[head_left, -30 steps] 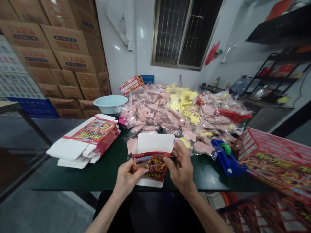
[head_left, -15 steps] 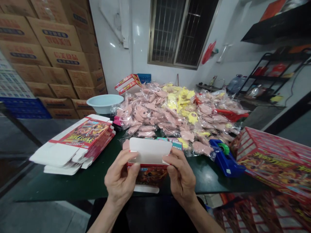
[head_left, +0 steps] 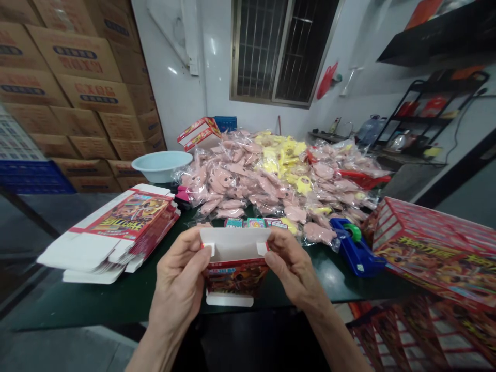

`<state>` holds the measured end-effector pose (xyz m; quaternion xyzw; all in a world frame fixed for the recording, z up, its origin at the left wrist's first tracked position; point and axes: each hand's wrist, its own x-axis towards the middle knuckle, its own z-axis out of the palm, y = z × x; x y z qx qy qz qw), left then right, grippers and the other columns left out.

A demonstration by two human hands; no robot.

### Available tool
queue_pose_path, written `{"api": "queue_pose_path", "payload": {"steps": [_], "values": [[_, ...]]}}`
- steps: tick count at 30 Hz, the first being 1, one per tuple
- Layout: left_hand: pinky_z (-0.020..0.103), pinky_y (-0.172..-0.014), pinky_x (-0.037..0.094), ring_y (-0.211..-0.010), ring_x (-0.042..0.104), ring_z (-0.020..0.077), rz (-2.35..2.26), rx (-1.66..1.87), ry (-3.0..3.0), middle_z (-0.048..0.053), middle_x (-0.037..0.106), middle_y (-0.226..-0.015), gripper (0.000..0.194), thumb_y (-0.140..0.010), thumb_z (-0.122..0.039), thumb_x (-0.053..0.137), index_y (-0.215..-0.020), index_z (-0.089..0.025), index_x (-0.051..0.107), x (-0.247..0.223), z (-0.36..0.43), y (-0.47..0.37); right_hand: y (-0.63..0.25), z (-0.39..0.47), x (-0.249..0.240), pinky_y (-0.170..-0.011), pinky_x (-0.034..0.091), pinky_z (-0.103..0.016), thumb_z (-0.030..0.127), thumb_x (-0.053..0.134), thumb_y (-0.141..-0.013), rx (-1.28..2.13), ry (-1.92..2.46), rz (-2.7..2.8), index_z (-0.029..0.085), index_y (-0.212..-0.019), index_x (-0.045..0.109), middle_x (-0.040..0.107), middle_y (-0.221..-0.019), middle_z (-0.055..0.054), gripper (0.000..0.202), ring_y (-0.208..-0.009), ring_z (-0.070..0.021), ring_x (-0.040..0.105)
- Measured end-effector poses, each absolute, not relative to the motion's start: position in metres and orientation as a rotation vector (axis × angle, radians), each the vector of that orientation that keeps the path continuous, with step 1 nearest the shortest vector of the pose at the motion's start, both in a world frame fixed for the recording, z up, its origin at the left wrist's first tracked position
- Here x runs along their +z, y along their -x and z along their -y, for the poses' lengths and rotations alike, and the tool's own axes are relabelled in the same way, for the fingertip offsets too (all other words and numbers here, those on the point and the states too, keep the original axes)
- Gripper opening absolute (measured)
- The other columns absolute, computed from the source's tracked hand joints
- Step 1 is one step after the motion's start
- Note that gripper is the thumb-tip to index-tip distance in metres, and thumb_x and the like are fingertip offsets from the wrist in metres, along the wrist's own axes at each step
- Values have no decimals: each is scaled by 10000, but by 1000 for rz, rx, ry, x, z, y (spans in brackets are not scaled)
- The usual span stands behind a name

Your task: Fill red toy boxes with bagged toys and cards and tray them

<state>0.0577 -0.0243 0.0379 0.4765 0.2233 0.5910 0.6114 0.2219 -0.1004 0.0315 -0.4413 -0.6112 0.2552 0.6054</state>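
Between my two hands is a small red printed carton (head_left: 238,279), held over the near edge of the dark green table. Its white flap stands up at the top, with small side tabs folded inward, and another white flap sticks out at the bottom. My left hand (head_left: 180,276) grips the carton's left side, thumb on the left tab. On the right side, my right hand (head_left: 290,266) pinches the edge near the right tab. Just beyond the carton lie several small printed card packs (head_left: 256,223). The inside of the carton is mostly hidden.
A stack of flat red-and-white cartons (head_left: 116,227) lies on the left. Behind are heaped bagged pink and yellow plush pieces (head_left: 248,175) and a pale blue basin (head_left: 161,164). A blue tape dispenser (head_left: 356,253) stands right, beside packed red boxes (head_left: 437,253).
The carton's side tabs now show folded inward, and its printed front is more exposed. My thumbs have shifted up toward the tabs. The view has moved slightly.
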Motion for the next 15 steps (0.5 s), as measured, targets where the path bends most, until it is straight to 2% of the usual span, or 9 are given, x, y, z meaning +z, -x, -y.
{"api": "queue_pose_path", "payload": {"steps": [2, 4, 7, 10, 13, 15], "values": [[210, -625, 505, -759, 644, 151, -518, 1416, -1134, 9, 677, -791, 38, -694, -173, 687, -717, -195, 667, 31, 25, -62, -222, 103, 30, -766, 514, -249, 223, 452, -908, 443, 1098, 1418, 246, -1026, 561, 619, -967, -37, 162, -901, -154, 610], [238, -685, 511, -827, 635, 165, -529, 1427, -1205, 22, 687, -862, 76, -729, -176, 660, -655, -192, 667, 23, 25, -66, -222, 106, 26, -789, 503, -236, 189, 454, -902, 304, 1136, 1396, 234, -953, 592, 618, -951, -38, 154, -921, -145, 602], [280, -790, 497, -932, 615, 191, -527, 1420, -1293, 45, 689, -935, 112, -774, -179, 610, -717, -200, 704, 13, 24, -69, -224, 112, 22, -797, 508, -239, 185, 462, -897, 308, 1133, 1373, 236, -981, 606, 621, -1017, -52, 175, -974, -150, 600], [319, -835, 488, -1002, 592, 231, -411, 1430, -1327, 85, 689, -979, 174, -793, -221, 563, -797, -187, 733, 10, 24, -66, -228, 117, 23, -821, 518, -291, 240, 515, -876, 420, 1136, 1420, 229, -1036, 613, 613, -1100, -81, 188, -1051, -196, 585], [354, -839, 489, -1009, 587, 259, -321, 1419, -1414, 118, 684, -998, 267, -825, -315, 513, -845, -168, 735, 12, 25, -61, -230, 117, 29, -763, 537, -266, 270, 580, -842, 403, 1163, 1395, 216, -957, 639, 652, -1016, -70, 140, -968, -188, 624], [325, -824, 490, -970, 602, 236, -384, 1403, -1522, 100, 687, -966, 214, -824, -302, 543, -826, -183, 721, 16, 25, -57, -229, 117, 34, -704, 541, -228, 265, 588, -837, 357, 1207, 1378, 208, -889, 641, 672, -934, -51, 94, -874, -162, 646]]}}
